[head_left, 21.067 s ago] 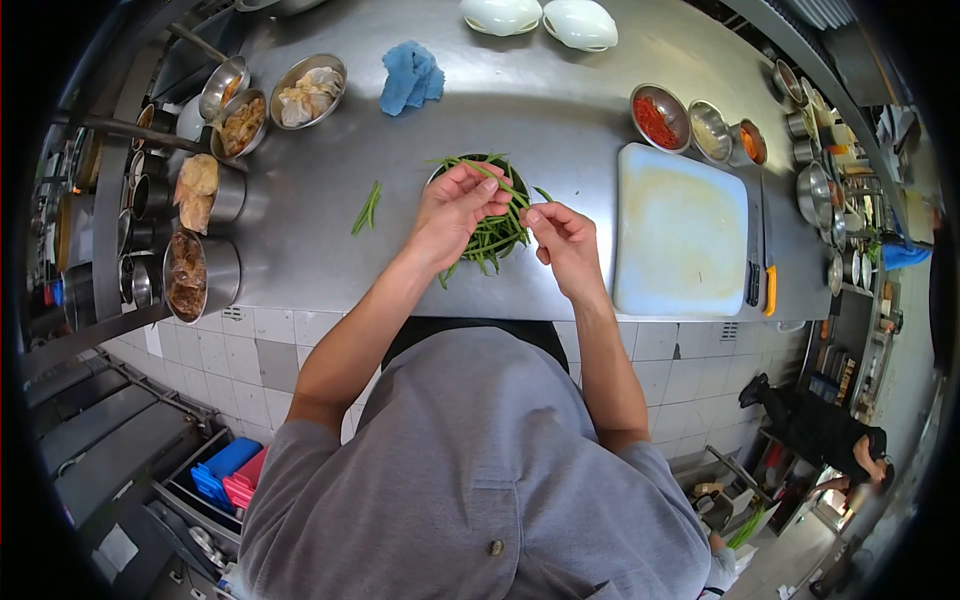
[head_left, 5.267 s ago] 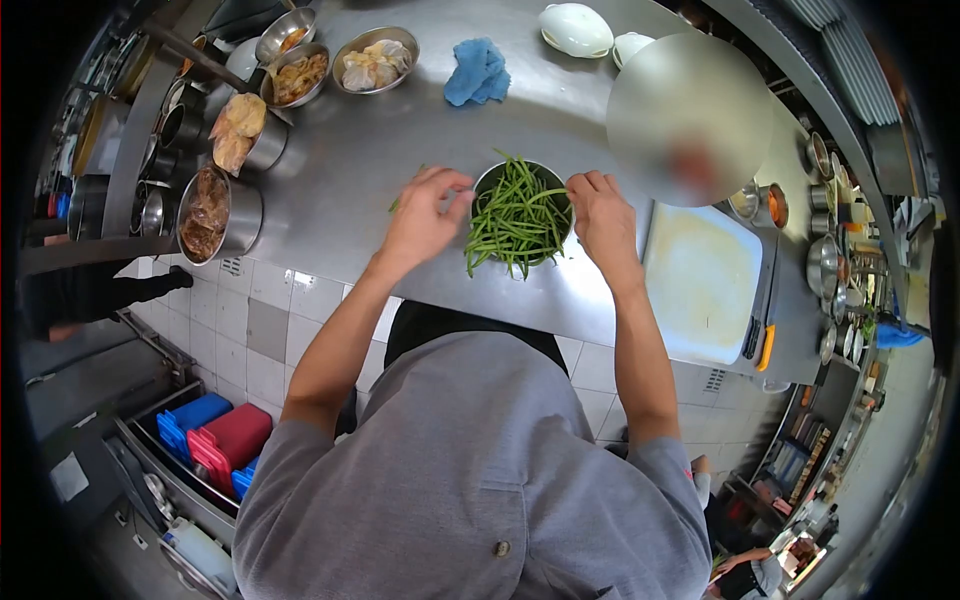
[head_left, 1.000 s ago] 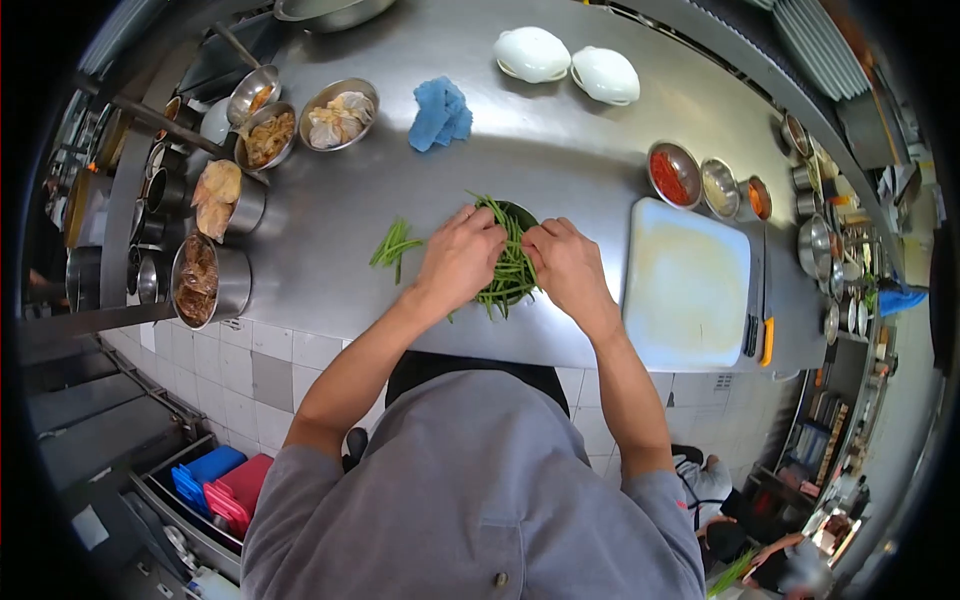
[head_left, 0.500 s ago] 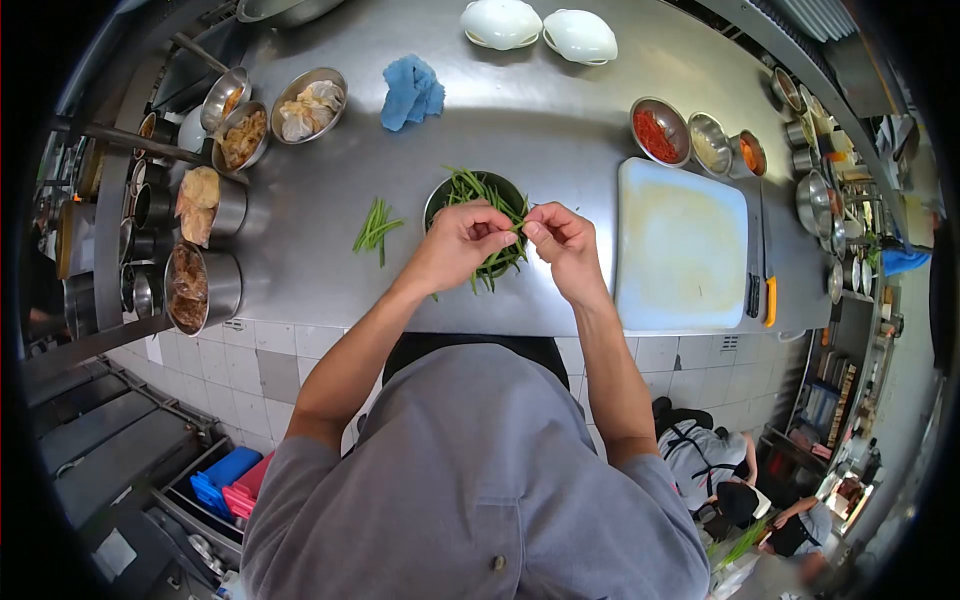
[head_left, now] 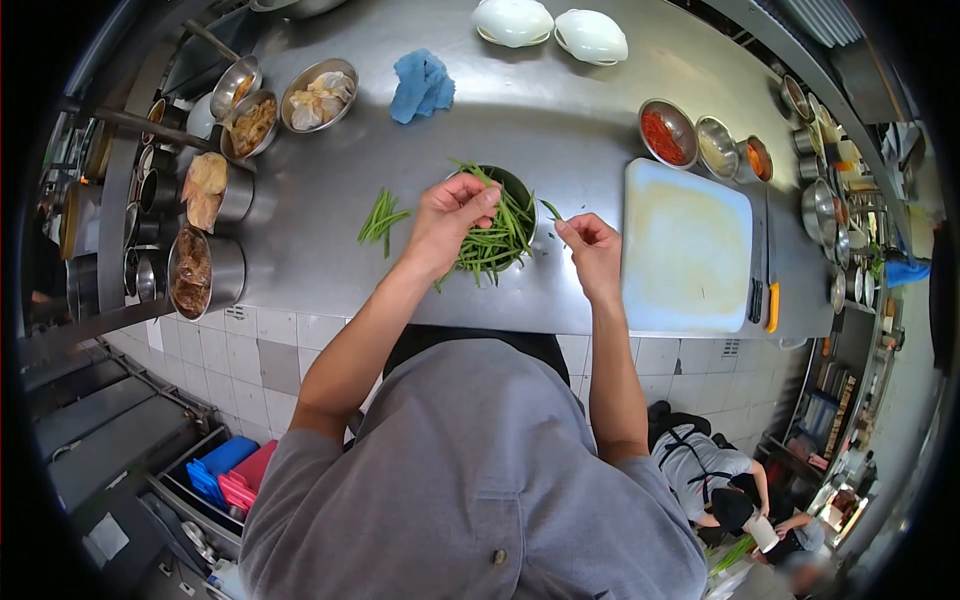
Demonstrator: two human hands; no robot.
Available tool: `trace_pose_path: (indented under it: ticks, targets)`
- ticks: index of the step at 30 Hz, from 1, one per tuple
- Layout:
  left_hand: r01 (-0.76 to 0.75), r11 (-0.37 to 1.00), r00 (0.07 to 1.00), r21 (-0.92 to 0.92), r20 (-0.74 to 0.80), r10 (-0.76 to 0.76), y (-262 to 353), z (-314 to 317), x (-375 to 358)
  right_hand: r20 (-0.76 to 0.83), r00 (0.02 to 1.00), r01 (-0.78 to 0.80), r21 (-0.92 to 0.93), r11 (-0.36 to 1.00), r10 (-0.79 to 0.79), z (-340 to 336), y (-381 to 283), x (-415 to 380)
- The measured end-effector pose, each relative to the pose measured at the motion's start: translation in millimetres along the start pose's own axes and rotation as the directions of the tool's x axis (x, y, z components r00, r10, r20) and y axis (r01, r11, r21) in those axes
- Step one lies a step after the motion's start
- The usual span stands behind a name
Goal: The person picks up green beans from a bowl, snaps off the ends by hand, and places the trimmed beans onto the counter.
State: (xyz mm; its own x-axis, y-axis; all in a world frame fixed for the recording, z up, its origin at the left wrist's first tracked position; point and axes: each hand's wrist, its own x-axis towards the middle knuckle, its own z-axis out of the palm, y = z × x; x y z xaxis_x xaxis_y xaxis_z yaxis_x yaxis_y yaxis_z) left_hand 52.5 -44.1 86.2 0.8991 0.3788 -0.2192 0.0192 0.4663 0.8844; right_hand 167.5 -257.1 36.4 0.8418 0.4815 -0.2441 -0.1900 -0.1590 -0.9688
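Note:
Long green beans fill a round metal bowl at the middle of the steel table. Over the bowl's left side, my left hand pinches a green bean between thumb and fingers. My right hand, just right of the bowl, has a short green piece between thumb and forefinger. A small pile of cut green beans lies on the steel left of the bowl. Small dark green bits are scattered between the bowl and my right hand.
A white cutting board lies to the right, beside a knife with a yellow handle. A blue cloth and white dishes are farther back. Metal bowls and containers stand at both sides. Two people work at lower right.
My hands have moved apart. My right hand has gone right and down from the bowl with a green piece, while my left hand has shifted slightly left and up.

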Motion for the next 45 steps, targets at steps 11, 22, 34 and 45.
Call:
trace_pose_path:
  ticks: [11,22,34,45]
  targets:
    - [-0.025,0.987,0.998,-0.162,-0.057,0.016,-8,8,-1,0.195,0.980,0.020,0.107,0.994,-0.040,40,-49,-24]
    - [-0.326,0.838,0.935,0.437,0.015,0.356,-9,15,-16,0.211,0.973,0.164,-0.361,0.918,-0.092,52,-56,-26]
    - [-0.285,0.771,0.948,0.569,0.046,0.316,-17,9,-32,0.242,0.936,0.352,-0.571,0.742,-0.257,48,-55,-31]
    - [-0.086,0.958,0.994,0.275,0.093,0.063,-23,-2,-18,0.378,0.865,0.489,-0.492,0.721,-0.329,56,-69,-40]
